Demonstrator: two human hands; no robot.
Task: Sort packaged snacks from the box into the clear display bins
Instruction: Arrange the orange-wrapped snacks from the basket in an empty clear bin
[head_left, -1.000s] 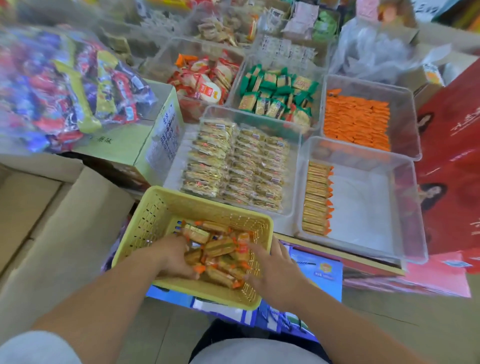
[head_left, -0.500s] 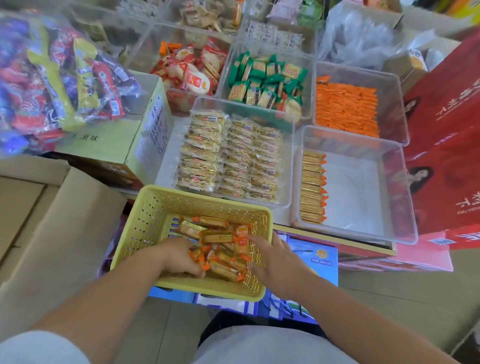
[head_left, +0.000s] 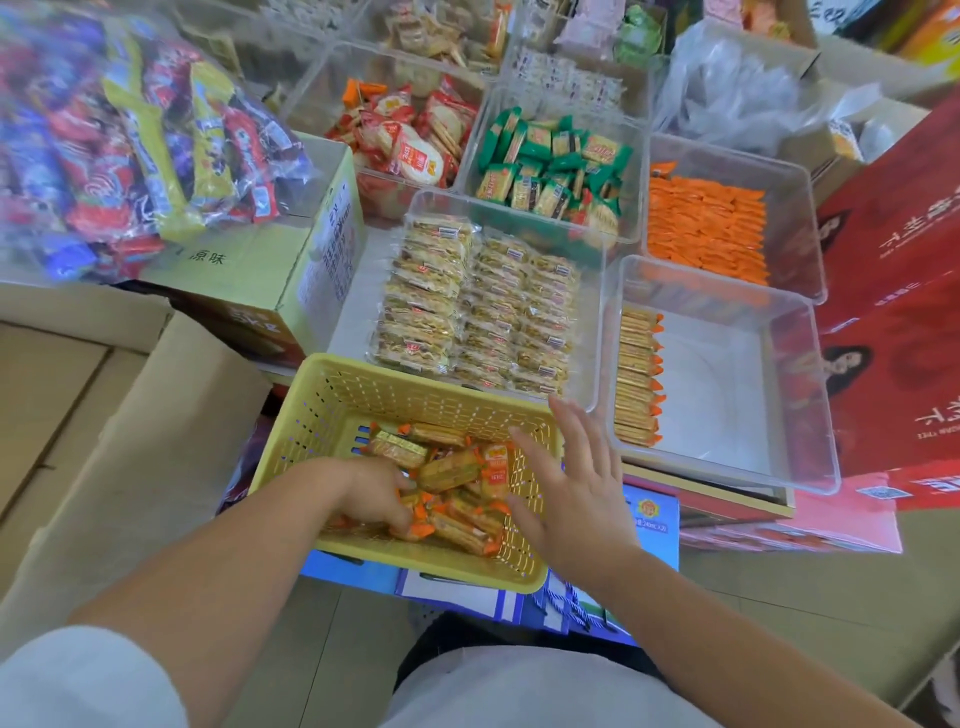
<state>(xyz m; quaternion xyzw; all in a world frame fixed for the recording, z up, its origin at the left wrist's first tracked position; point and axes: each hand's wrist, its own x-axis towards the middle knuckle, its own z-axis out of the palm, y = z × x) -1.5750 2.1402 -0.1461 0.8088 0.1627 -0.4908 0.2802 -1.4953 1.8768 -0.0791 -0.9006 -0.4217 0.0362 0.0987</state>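
A yellow plastic basket (head_left: 363, 400) in front of me holds several orange-ended snack packets (head_left: 452, 467). My left hand (head_left: 376, 496) is down inside the basket with its fingers curled among the packets; whether it grips one is hidden. My right hand (head_left: 571, 478) hovers over the basket's right rim, fingers spread, holding nothing. To the right stands a clear bin (head_left: 727, 405) with one row of the same orange-ended packets (head_left: 636, 376) along its left wall.
Other clear bins hold pale cracker packs (head_left: 478, 306), green packets (head_left: 550, 166), orange packets (head_left: 706, 228) and red-white packs (head_left: 410, 140). A yellow carton (head_left: 260, 270) with a bag of mixed candy (head_left: 119, 135) is at left. Red boxes (head_left: 893, 312) stand at right, brown cardboard flaps (head_left: 104, 415) at near left.
My right hand has lifted out of the basket and spread open above its right rim. My left hand stays among the packets. The view has tilted slightly.
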